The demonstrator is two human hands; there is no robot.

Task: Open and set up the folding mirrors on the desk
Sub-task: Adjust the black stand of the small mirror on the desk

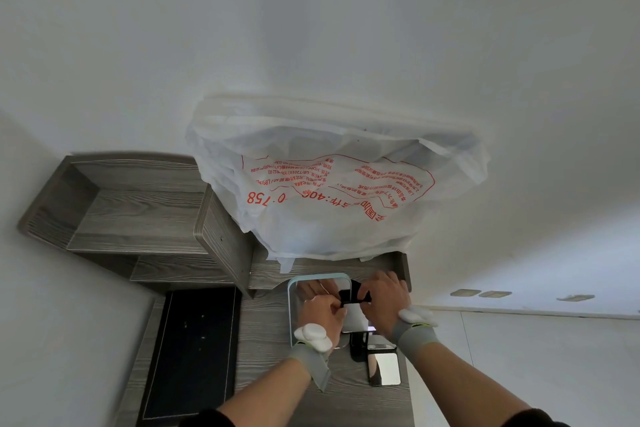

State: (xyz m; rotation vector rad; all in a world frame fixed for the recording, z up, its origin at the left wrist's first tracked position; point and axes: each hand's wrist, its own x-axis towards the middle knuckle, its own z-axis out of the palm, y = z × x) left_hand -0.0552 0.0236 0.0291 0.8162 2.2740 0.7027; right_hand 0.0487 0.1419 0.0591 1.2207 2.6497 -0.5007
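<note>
A mirror with a pale teal frame (317, 277) stands on the grey wood desk (263, 340) against the back ledge and reflects my fingers. In front of it both my hands hold a small black folding mirror (352, 302). My left hand (322, 314) grips its left edge and my right hand (382, 298) pinches its black top at the right. Another small folding mirror (383, 367) stands open on the desk near the right edge, below my right wrist.
A black mat (194, 350) lies on the left part of the desk. Grey wood shelves (138, 211) rise at the back left. A white plastic bag with red print (332, 191) covers something above the desk's back ledge. The desk's right edge is beside a white wall.
</note>
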